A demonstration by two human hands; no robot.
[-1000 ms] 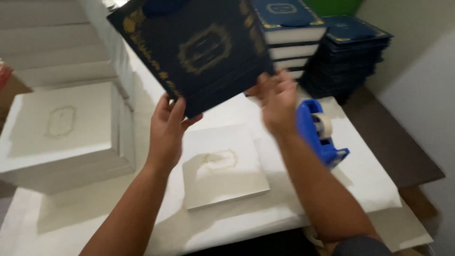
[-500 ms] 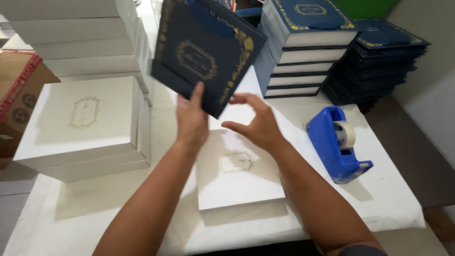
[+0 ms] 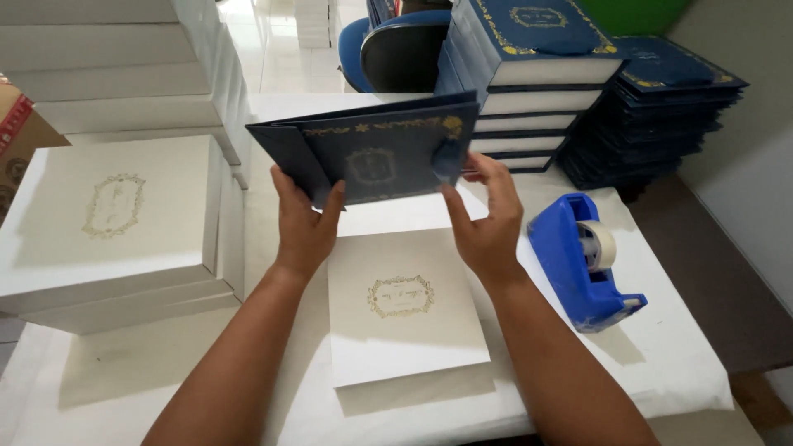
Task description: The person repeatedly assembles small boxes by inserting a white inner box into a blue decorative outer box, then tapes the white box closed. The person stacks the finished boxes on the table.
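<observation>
A dark blue folding cover with gold ornament [image 3: 372, 153] is held upright above the table, its flaps partly folded. My left hand [image 3: 304, 221] grips its lower left corner. My right hand [image 3: 487, 216] grips its right side, thumb pressed on a flap. Directly below lies a white square book or box with a gold emblem [image 3: 401, 301], flat on the white table [image 3: 644, 363], between my forearms.
Stacked white boxes with gold emblems [image 3: 111, 223] stand at left, with taller white stacks behind [image 3: 107, 74]. Blue and white boxes [image 3: 537, 74] and flat blue covers [image 3: 661, 116] are piled at back right. A blue tape dispenser [image 3: 582, 260] sits right of my arm. A blue chair [image 3: 396, 49] stands behind.
The blue cover came down from high and tilted to level and upright in front of me, its flaps now folding. My right hand moved from the white book onto the cover's right side.
</observation>
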